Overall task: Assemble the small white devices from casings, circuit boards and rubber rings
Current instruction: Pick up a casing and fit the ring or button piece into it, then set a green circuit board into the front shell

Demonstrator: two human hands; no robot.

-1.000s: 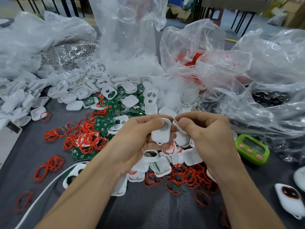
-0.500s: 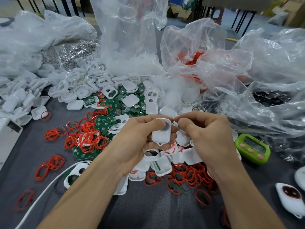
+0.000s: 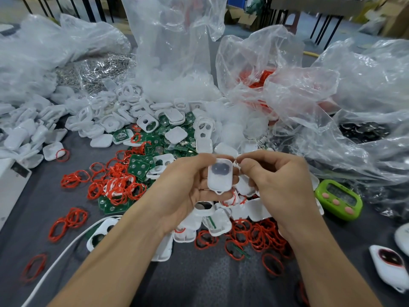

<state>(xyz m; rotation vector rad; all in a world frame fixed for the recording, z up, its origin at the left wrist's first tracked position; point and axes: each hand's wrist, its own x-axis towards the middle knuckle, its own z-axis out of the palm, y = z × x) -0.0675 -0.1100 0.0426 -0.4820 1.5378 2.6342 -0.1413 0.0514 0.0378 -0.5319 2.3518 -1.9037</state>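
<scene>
grey table top (image 3: 199, 282) runs under everything, with clear plastic bags (image 3: 177, 52) heaped along its far side. at the middle, lifted above the table, a white casing (image 3: 220, 177) with a dark patch showing through its upper half stands upright, a small loop at its near end. the left hand (image 3: 188, 191) grasps it, thumb along the far left edge and fingers curled behind it. the right hand (image 3: 281, 187) is just beside it on the right, fingers curled, thumb and forefinger pinching a small white piece (image 3: 237, 162) at the casing's far right corner; whether that piece belongs to the casing i cannot tell. right under the hands lie more white shells (image 3: 218, 223) on the table, mixed with red rubber rings (image 3: 254, 238). further left, another spread of red rings lies over green circuit boards (image 3: 138, 166). beyond them a wide pile of white casing halves (image 3: 106, 120) reaches to the left edge. one far bag holds shiny metal parts (image 3: 93, 69), another red rings (image 3: 259, 78), and a bag at far right holds dark pieces (image 3: 365, 129). a green timer (image 3: 338, 199) with pink buttons sits right of the right hand. a finished white device (image 3: 389, 265) lies at the near right edge. a white cable (image 3: 66, 247) crosses the near left corner.
</scene>
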